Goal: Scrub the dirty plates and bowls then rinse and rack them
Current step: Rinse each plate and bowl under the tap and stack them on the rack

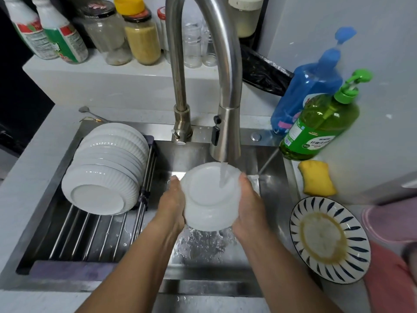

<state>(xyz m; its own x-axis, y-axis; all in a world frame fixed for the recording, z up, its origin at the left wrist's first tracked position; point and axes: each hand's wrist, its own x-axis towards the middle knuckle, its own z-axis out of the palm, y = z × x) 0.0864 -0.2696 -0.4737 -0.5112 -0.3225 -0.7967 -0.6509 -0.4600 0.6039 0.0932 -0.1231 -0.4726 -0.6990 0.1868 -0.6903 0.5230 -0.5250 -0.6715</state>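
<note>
Both hands were busy over the sink (274, 199): my left hand (172, 199) gripped the left edge of a white bowl (209, 195), and my right hand (249, 204) clasped its right edge, fingers wrapped out of sight round the far side. I held the bowl with its underside facing me and tilted, directly under the faucet (225, 91). A stream of water (223, 175) fell from the spout onto the upper right of the bowl's base, ran down and spilled off the lower rim, splashing into the basin below. To my left, a row of white ribbed bowls (106, 168) leaned one against another on the drying rack (94, 233), which lay across the left part of the sink. To my right, on the counter, sat a dirty plate (329, 239) with a dark blue leaf pattern on its rim and a brownish ring of residue in the middle. A yellow sponge (317, 177) rested just beyond the plate, near the sink's right edge. Behind the sponge stood a green soap bottle (320, 125), touching a blue bottle (309, 91) at its back. Jars (140, 37) and bottles lined the ledge behind the faucet.
</note>
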